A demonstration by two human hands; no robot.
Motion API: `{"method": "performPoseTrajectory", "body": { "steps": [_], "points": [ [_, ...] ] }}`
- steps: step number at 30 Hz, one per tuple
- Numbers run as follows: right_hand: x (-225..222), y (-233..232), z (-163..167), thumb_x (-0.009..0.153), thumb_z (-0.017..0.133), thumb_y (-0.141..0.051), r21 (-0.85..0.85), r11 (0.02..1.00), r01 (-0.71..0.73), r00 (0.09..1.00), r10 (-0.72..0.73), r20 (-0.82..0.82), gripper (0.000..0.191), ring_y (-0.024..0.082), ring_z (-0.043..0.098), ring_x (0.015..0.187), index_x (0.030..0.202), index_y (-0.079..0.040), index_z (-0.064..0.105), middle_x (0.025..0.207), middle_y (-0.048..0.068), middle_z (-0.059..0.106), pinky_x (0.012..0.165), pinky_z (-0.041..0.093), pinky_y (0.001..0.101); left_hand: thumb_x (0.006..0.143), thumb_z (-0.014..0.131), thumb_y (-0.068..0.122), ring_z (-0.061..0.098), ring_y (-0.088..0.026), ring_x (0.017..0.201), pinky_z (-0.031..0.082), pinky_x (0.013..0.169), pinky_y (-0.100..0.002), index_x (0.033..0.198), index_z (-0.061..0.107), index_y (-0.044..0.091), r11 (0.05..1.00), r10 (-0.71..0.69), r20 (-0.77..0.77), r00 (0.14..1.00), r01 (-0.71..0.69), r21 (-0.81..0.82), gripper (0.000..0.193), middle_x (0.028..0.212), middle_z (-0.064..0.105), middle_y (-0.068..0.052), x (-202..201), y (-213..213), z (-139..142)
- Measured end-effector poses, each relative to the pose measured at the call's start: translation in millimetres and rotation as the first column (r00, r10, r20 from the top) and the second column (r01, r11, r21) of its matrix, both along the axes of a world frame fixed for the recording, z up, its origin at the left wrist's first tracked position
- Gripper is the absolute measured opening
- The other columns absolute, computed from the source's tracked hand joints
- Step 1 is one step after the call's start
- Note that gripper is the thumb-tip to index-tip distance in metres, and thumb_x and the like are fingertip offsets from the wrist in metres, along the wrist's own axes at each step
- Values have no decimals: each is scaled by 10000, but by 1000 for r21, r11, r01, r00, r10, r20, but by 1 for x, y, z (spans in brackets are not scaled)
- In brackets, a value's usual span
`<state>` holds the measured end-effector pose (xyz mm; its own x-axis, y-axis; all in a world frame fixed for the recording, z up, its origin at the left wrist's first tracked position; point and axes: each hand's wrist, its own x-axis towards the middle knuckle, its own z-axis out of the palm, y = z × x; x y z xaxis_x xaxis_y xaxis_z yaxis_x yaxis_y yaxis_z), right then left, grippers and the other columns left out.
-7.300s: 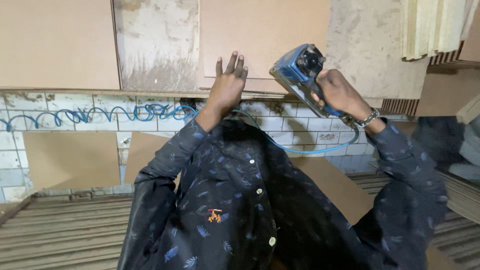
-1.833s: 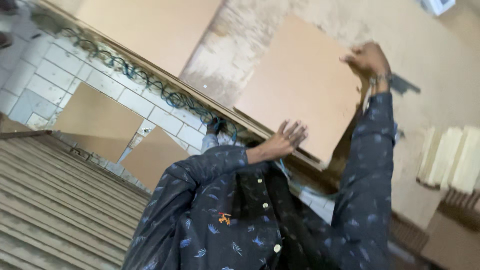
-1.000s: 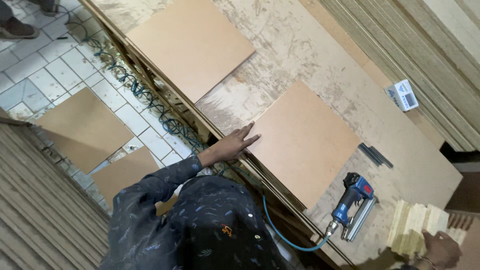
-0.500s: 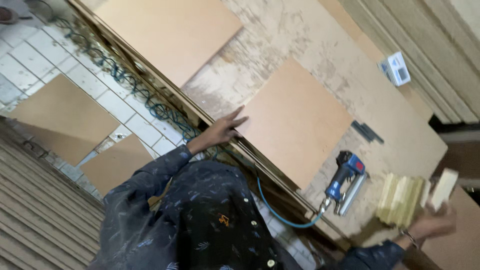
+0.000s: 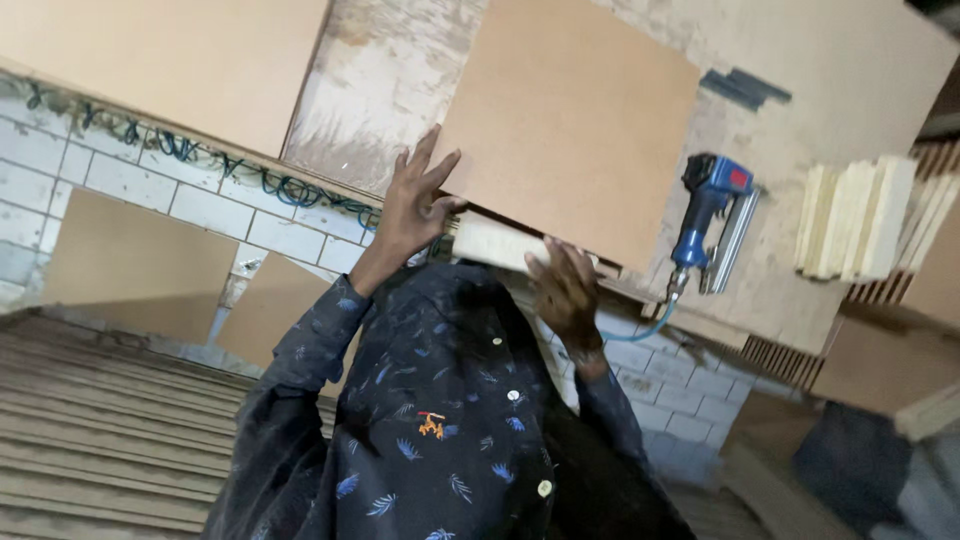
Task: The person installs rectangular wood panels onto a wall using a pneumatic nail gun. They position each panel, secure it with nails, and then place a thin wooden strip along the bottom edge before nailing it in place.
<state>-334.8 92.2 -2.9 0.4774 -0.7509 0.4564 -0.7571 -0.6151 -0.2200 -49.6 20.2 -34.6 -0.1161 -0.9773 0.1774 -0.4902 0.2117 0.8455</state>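
My left hand (image 5: pixel 415 205) rests with spread fingers on the near left corner of a square brown board (image 5: pixel 570 120) lying on the worn workbench (image 5: pixel 385 80). My right hand (image 5: pixel 565 290) grips a pale wooden strip (image 5: pixel 495 243) held along the board's near edge, just beside my left hand. A blue nail gun (image 5: pixel 705 215) lies on the bench to the right of the board, its blue hose (image 5: pixel 640 330) hanging off the edge. Neither hand touches it.
A stack of pale wooden strips (image 5: pixel 855 220) stands right of the nail gun. Dark staple strips (image 5: pixel 745 88) lie beyond the board. A second brown board (image 5: pixel 160 60) lies at the left. Two boards (image 5: pixel 140 260) lean on the tiled floor beside long stacked planks (image 5: pixel 100 430).
My right hand took a wooden strip from the stack at the right and brought it to the board's near edge. My left hand stayed on the board; the nail gun lies still.
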Motion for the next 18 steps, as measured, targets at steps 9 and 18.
{"method": "performPoseTrajectory", "body": {
  "steps": [9, 18],
  "points": [
    [19, 21, -70, 952, 749, -84, -129, 949, 288, 956, -278, 90, 178, 308, 616, 1197, 1127, -115, 757, 1241, 104, 719, 1110, 409, 493, 902, 778, 167, 477, -376, 1375, 172, 1194, -681, 1472, 599, 38, 999, -23, 143, 989, 30, -45, 611, 1637, 309, -283, 7, 11, -8],
    [-6, 54, -52, 912, 785, -4, 122, 800, 587, 770, -598, 221, 177, 307, 626, 1044, 1083, -50, 776, 1100, 106, 697, 887, 523, 378, 1005, 633, 345, 344, -272, 1527, 231, 1251, -594, 1528, 525, 63, 826, -343, 627, 699, 543, -154, 604, 1634, 393, -117, -1, 23, -10]
  ]
}}
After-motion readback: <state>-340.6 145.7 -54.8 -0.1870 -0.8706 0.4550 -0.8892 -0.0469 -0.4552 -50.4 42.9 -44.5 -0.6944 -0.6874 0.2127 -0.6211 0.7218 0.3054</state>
